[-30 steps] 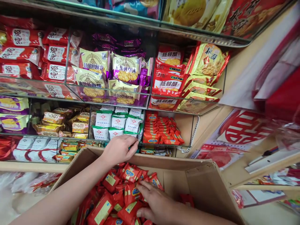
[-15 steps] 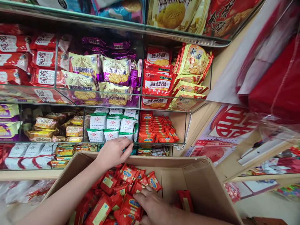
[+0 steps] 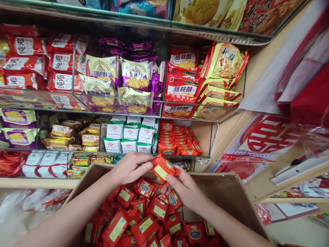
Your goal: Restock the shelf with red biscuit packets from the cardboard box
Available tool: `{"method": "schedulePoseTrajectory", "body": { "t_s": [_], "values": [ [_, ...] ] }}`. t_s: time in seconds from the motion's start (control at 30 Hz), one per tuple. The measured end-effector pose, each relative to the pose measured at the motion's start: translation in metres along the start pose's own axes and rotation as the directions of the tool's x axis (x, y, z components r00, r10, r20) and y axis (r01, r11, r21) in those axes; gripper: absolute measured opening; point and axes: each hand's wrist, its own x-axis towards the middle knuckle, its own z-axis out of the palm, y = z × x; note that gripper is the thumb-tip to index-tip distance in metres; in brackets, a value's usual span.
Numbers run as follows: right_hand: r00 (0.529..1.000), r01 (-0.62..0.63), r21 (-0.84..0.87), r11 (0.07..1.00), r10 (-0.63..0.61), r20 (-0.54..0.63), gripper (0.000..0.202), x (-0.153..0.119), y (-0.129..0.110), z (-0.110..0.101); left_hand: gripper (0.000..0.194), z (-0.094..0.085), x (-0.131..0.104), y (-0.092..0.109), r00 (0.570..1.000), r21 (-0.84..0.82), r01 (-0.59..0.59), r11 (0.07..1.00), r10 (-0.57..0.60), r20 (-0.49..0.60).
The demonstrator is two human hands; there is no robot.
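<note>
Above a cardboard box (image 3: 218,192), my right hand (image 3: 186,187) holds a small red packet (image 3: 162,168) between thumb and fingers, its pale label facing up. My left hand (image 3: 132,167) touches the packet's left edge, thumb and fingers closed around that corner. Beneath both hands, the box holds a heap of similar red packets (image 3: 146,228). Behind the hands, stacks of small red packets (image 3: 168,137) stand in the right compartment of a lower shelf.
White and green packets (image 3: 130,132) fill the compartment to the left. Glass shelf fronts (image 3: 123,107) run across above, with larger biscuit packs (image 3: 182,87) behind them. Red and white plastic (image 3: 311,85) hangs at the right. Wooden shelf edge (image 3: 38,183) lies left of the box.
My right hand has come up out of the heap with a red packet and met my left hand at the box's back edge. The view has shifted slightly, so the shelves appear further right.
</note>
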Motion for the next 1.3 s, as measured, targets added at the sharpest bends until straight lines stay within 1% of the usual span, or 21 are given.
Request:
{"method": "schedulePoseTrajectory", "body": {
  "t_s": [0.07,0.13,0.27,0.37,0.43,0.47,0.53,0.6,0.67,0.73,0.83,0.9,0.97,1.03,1.13,1.23,1.3],
  "values": [
    [1.000,-0.002,0.036,0.999,0.002,0.012,0.033,0.004,-0.001,-0.001,0.032,0.002,0.001,0.002,0.998,-0.068,0.050,0.996,-0.049,0.025],
    [1.000,-0.008,0.057,0.998,0.007,0.013,0.034,0.007,0.000,-0.001,0.030,0.003,0.002,0.004,0.994,-0.186,0.110,0.976,-0.103,0.048],
    [1.000,0.031,0.131,0.991,-0.031,-0.007,0.040,0.006,0.003,-0.001,0.029,0.003,0.004,0.000,0.982,-0.429,0.187,0.884,-0.156,0.105],
    [0.998,0.064,0.209,0.976,-0.066,0.002,0.041,0.003,0.001,0.000,0.030,0.001,0.003,-0.007,0.972,-0.509,0.232,0.829,-0.189,0.136],
    [0.999,0.052,0.200,0.978,-0.051,-0.011,0.036,0.001,-0.002,0.000,0.032,-0.001,0.002,-0.010,0.966,-0.526,0.256,0.811,-0.193,0.173],
    [0.999,0.049,0.172,0.984,-0.045,-0.025,0.035,0.000,-0.004,0.000,0.034,-0.002,0.002,-0.012,0.963,-0.533,0.263,0.804,-0.187,0.194],
    [0.994,0.078,0.058,0.995,-0.073,-0.084,0.034,-0.003,-0.005,-0.001,0.046,-0.004,0.001,-0.012,0.958,-0.566,0.269,0.780,-0.156,0.240],
    [0.975,0.142,-0.122,0.982,-0.160,-0.152,0.037,-0.005,-0.006,-0.003,0.059,-0.007,0.002,-0.011,0.955,-0.630,0.273,0.727,-0.124,0.270],
    [0.949,0.195,-0.292,0.936,-0.256,-0.185,0.040,-0.005,-0.005,-0.006,0.066,-0.008,0.002,-0.008,0.956,-0.693,0.276,0.667,-0.114,0.271],
    [0.928,0.244,-0.411,0.878,-0.334,-0.165,0.038,-0.005,-0.005,-0.008,0.064,-0.007,0.003,-0.007,0.954,-0.705,0.293,0.646,-0.142,0.265],
    [0.899,0.318,-0.532,0.785,-0.428,-0.095,0.037,-0.004,-0.005,-0.010,0.058,-0.004,0.004,-0.008,0.947,-0.652,0.318,0.688,-0.200,0.251],
    [0.896,0.342,-0.561,0.754,-0.442,-0.048,0.041,-0.005,-0.005,-0.011,0.053,-0.002,0.003,-0.008,0.947,-0.616,0.320,0.720,-0.221,0.233],
    [0.910,0.330,-0.517,0.790,-0.412,-0.048,0.042,-0.005,-0.004,-0.010,0.051,-0.001,0.003,-0.008,0.949,-0.603,0.315,0.733,-0.227,0.221],
    [0.927,0.284,-0.411,0.866,-0.357,-0.112,0.038,-0.003,-0.001,-0.009,0.050,-0.001,0.003,-0.007,0.948,-0.613,0.317,0.723,-0.226,0.224],
    [0.953,0.166,-0.214,0.963,-0.212,-0.215,0.041,0.001,0.001,-0.005,0.051,-0.001,0.004,-0.005,0.947,-0.625,0.318,0.713,-0.216,0.236],
    [0.972,0.057,-0.061,0.997,-0.070,-0.226,0.045,0.003,-0.005,-0.003,0.059,0.000,0.004,-0.005,0.958,-0.605,0.286,0.743,-0.206,0.200],
    [0.970,0.034,-0.007,0.999,-0.035,-0.240,0.042,0.003,-0.014,-0.006,0.059,0.000,0.005,-0.006,0.967,-0.609,0.254,0.752,-0.195,0.163]
  ]
}}
